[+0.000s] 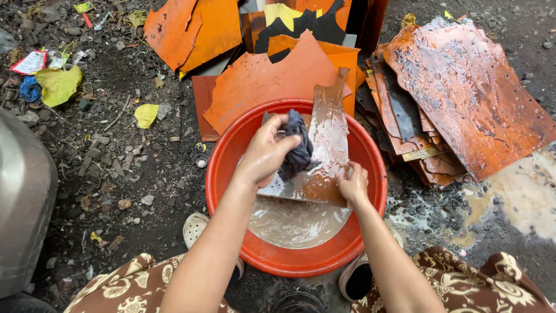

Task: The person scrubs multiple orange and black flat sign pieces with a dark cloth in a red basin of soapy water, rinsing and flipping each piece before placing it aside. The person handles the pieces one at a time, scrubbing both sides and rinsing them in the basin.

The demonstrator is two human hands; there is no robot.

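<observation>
Head view: left hand [267,152], grip closed on a dark rag [297,150], presses it against a wet sheet [324,145] over the red basin [231,156]; right hand [353,184] pinches the sheet's near right edge.

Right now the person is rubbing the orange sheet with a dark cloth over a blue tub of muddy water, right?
Not quite: the tub is red-orange, not blue, as the head view shows. The rest holds: the left hand presses a dark cloth on the orange sheet, which the right hand steadies over the muddy water.
</observation>
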